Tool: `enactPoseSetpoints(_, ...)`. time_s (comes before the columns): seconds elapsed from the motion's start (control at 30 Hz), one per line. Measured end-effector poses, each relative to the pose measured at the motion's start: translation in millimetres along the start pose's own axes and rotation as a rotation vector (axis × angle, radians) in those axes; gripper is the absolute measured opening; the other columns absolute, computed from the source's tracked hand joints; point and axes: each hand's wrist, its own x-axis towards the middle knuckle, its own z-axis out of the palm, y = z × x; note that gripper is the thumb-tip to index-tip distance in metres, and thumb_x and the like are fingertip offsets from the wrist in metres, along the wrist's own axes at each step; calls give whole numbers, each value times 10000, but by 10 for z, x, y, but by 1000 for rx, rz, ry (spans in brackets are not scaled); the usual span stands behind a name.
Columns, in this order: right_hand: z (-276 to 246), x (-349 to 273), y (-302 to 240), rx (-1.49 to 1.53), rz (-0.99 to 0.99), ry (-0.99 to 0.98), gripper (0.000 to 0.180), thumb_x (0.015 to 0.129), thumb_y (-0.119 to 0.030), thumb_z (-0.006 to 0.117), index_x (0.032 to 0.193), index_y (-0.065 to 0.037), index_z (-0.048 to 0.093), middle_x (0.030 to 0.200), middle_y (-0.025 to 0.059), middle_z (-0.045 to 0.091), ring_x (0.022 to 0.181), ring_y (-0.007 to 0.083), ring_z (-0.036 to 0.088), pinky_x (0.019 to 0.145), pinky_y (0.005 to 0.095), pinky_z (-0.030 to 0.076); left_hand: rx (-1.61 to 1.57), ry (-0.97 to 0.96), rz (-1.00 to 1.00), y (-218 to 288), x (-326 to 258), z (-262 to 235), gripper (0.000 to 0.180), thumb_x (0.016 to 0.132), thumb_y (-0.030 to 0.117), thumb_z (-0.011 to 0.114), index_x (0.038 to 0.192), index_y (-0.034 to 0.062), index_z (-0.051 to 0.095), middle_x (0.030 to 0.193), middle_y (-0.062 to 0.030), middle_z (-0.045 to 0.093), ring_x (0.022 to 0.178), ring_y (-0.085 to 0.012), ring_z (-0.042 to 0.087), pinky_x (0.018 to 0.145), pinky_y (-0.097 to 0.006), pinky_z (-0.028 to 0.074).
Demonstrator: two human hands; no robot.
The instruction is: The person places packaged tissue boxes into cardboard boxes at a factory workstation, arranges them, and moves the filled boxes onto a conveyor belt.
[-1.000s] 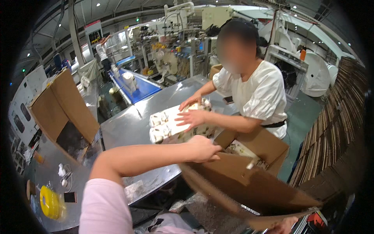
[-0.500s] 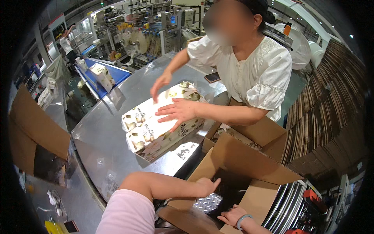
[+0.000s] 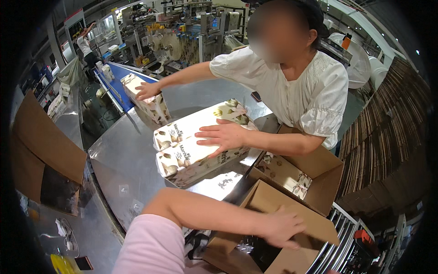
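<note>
My left hand (image 3: pixel 280 226), fingers spread and slightly blurred, is over an open cardboard box (image 3: pixel 315 226), in front of its raised flap. Whether it touches the flap I cannot tell. Of my right hand (image 3: pixel 335 272) only a sliver of skin shows at the lower edge; its fingers are hidden. Dark floor shows inside the box. Across the metal table (image 3: pixel 114 169), a co-worker in a white blouse rests one hand on two side-by-side floral tissue packs (image 3: pixel 191 132). The co-worker's other hand lies on another floral pack (image 3: pixel 153 107) by the belt.
A second cardboard box (image 3: pixel 324 166) holding floral packs stands beyond mine. Flattened cartons (image 3: pixel 378 141) are stacked at right, above a roller conveyor (image 3: pixel 340 233). A blue belt (image 3: pixel 116 86) reaches the table. Another open carton (image 3: pixel 50 160) stands at left.
My left hand has moved right, from inside the box to its flap; my right hand has dropped almost out of view. The co-worker's far hand has moved onto the pack from the belt, now at the table.
</note>
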Motion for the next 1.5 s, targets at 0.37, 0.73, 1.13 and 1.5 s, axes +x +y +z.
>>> enactPoseSetpoints(0.37,706,1386,729,-901,-254,165,624,783,-107,568,1343,24,324,1420,234,270,1338,376,223,1090,470,174,-374,-419,-40,-389,176,-16,762,849,682,294,1342,109,389,1391,-141,376,1275,-357,346,998,-630,208)
enactPoseSetpoints(0.73,-366,1521,2257,-824,-225,313,561,811,-52,448,1360,1,342,1388,200,362,1283,336,337,1078,438,230,-438,963,-656,-827,-342,1177,427,891,267,526,1178,-33,428,1117,-231,495,971,-366,537,825,-393,448)
enactPoseSetpoints(1.13,-674,793,2787,-179,63,372,544,915,-300,503,1316,40,366,1386,250,335,1291,333,322,1064,381,257,-1402,219,-210,215,-27,1266,566,910,294,538,1337,-22,342,1277,-96,492,1137,-189,479,959,-329,386)
enactPoseSetpoints(1.5,199,1578,1813,605,204,-28,582,912,-308,519,1340,40,334,1414,243,293,1320,309,278,1089,363,216,-460,268,70,979,405,1101,680,835,332,555,1331,-15,244,1168,-286,520,1080,-390,517,914,-442,413)
